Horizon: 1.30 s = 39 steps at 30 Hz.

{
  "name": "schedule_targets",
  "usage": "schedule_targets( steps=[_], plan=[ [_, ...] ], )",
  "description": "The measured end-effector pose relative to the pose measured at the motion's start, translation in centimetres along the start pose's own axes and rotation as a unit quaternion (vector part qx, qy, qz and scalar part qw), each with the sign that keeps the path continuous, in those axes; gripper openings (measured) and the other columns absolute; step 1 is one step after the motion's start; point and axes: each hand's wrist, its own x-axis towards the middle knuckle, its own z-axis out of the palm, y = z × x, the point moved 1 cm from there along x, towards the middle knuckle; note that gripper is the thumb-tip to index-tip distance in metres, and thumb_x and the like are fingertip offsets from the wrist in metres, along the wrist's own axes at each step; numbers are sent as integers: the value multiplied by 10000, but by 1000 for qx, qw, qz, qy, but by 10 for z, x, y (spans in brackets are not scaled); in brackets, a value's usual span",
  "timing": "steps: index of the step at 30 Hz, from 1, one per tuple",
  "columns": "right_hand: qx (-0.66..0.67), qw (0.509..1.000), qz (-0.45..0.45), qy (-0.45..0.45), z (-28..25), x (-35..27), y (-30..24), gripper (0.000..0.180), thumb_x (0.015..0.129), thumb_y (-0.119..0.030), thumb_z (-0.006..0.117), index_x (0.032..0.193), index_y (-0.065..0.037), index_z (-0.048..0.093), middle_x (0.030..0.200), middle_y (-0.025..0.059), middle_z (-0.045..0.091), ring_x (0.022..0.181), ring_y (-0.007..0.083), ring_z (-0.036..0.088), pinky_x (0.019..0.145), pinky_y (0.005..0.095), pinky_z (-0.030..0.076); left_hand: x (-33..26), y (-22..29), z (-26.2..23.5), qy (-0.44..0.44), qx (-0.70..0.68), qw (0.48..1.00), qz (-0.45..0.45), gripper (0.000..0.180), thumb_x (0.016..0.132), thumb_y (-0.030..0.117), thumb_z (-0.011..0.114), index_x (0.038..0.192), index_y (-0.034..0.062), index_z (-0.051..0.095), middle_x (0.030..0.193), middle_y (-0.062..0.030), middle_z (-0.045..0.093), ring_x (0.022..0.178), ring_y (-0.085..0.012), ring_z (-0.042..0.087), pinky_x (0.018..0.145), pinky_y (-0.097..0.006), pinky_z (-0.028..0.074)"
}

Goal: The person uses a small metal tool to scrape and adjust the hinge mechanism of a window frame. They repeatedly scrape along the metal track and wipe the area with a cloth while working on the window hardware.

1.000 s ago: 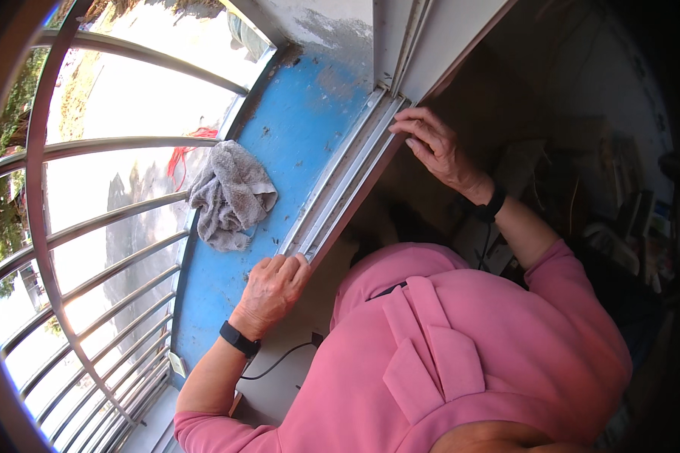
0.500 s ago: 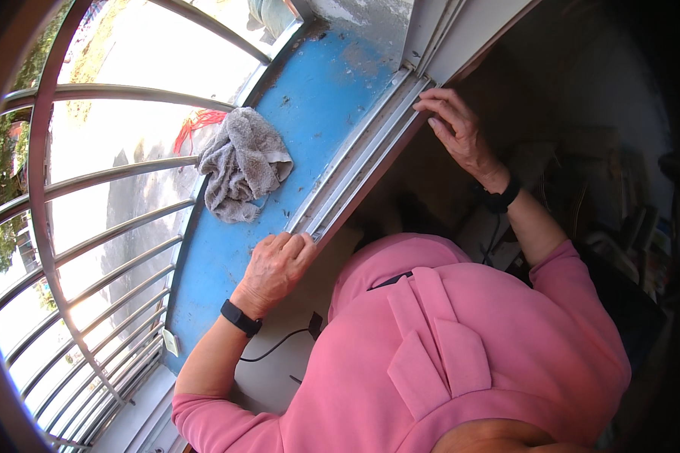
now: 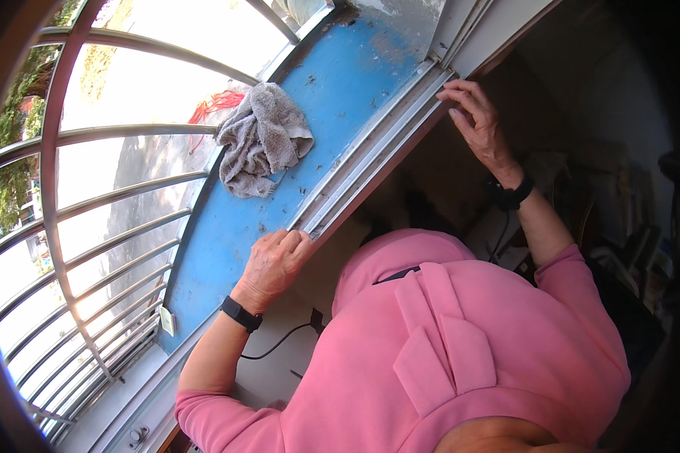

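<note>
A person in a pink top leans over a window track (image 3: pixel 370 162): the left hand (image 3: pixel 273 263) lies curled, fingers together, on its near end, the right hand (image 3: pixel 478 119) rests fingers spread farther along. A grey rag (image 3: pixel 263 138) lies crumpled on the blue ledge (image 3: pixel 227 241).

We see the metal window track (image 3: pixel 370 162) running diagonally along the inner edge of the blue sill (image 3: pixel 279 226), grimy; grey rag (image 3: pixel 261 140) crumpled on that sill, apart from it.
</note>
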Motion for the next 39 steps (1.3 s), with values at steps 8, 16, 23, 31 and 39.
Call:
schedule_targets(
  steps=[8,16,23,31,39],
  plan=[
    [-32,999,-21,8,12,-7,-15,290,931,103,597,1163,-40,697,1216,49,581,915,145,613,712,255,509,-6,-4,10,19,1,1000,-1,157,838,87,659,978,73,590,837,-48,551,757,-217,606,650,-361,507],
    [-37,999,3,-9,19,-7,-24,275,940,80,603,1161,-50,702,1201,39,603,936,123,609,708,250,500,-72,2,7,20,23,997,-67,180,815,86,662,981,63,594,829,-47,554,770,-213,605,660,-356,515],
    [-67,997,-31,-3,25,-7,-42,266,948,68,605,1158,-62,703,1156,40,619,917,129,607,739,257,497,-80,-6,9,21,12,999,-29,169,820,72,649,979,73,593,830,-50,555,761,-217,606,645,-358,514],
    [-51,998,27,-25,16,-8,-39,269,944,77,599,1157,-53,698,1190,49,606,1020,182,638,797,276,516,-60,-2,14,34,-14,998,-53,141,837,90,655,959,72,585,835,-54,567,755,-233,617,663,-379,525],
    [-33,999,34,-16,-1,1,-18,269,886,104,621,1108,-35,684,1152,85,599,1063,256,651,891,351,543,4,4,-24,37,-71,993,-81,110,863,22,653,950,61,599,762,-92,537,694,-296,611,600,-420,504]
  ],
)
